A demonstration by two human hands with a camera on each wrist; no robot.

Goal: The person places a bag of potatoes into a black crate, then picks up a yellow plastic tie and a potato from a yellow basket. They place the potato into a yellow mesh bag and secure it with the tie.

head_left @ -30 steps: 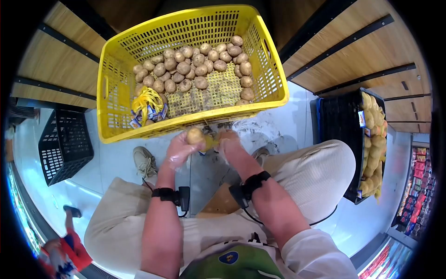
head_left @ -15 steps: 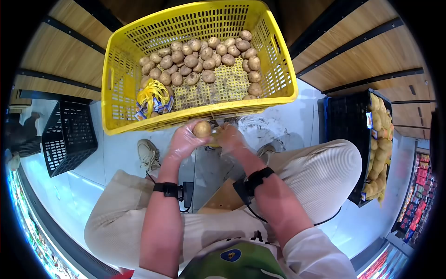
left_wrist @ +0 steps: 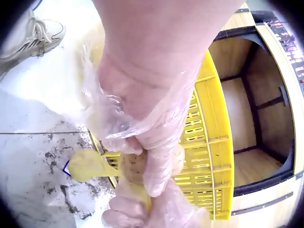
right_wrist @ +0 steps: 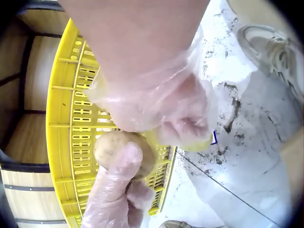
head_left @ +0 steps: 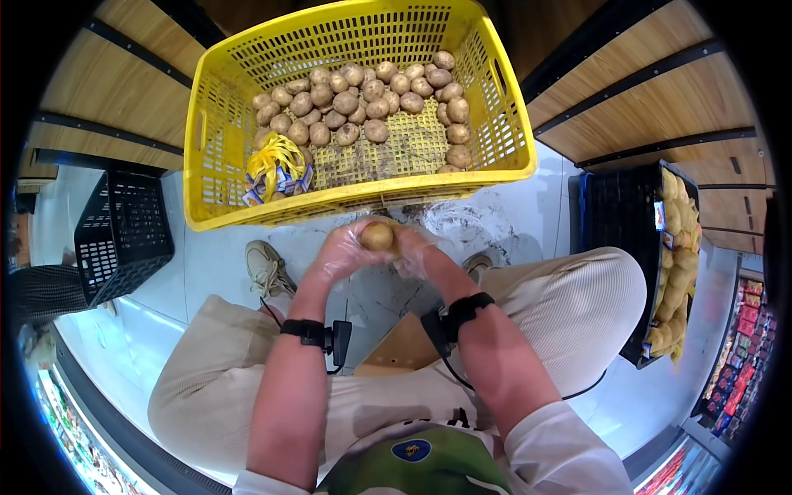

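My left hand (head_left: 346,250), in a clear plastic glove, grips a potato (head_left: 377,238) in front of the crate. Its thumb lies across the potato (right_wrist: 111,146) in the right wrist view. My gloved right hand (head_left: 415,252) is right beside it, fingers curled round yellow netting. That netting looks like a mesh bag (left_wrist: 86,165); its rounded end hangs below the hands beside a blue-edged label. Mesh overlaps one side of the potato in the right wrist view. Behind the hands, the yellow crate (head_left: 363,191) contains many loose potatoes (head_left: 345,102) and a bundle of yellow net strips with blue labels (head_left: 276,169).
A black crate of netted potatoes (head_left: 678,256) stands at the right, and a black basket (head_left: 124,239) at the left. Wooden cabinets (head_left: 652,115) flank the yellow crate. Dirt marks the floor (head_left: 487,219). A cardboard piece (head_left: 400,351) lies between the legs.
My hands have come together, bringing the potato rightward to the netting in my right hand. The view has shifted slightly. A person in red at lower left has gone from view.
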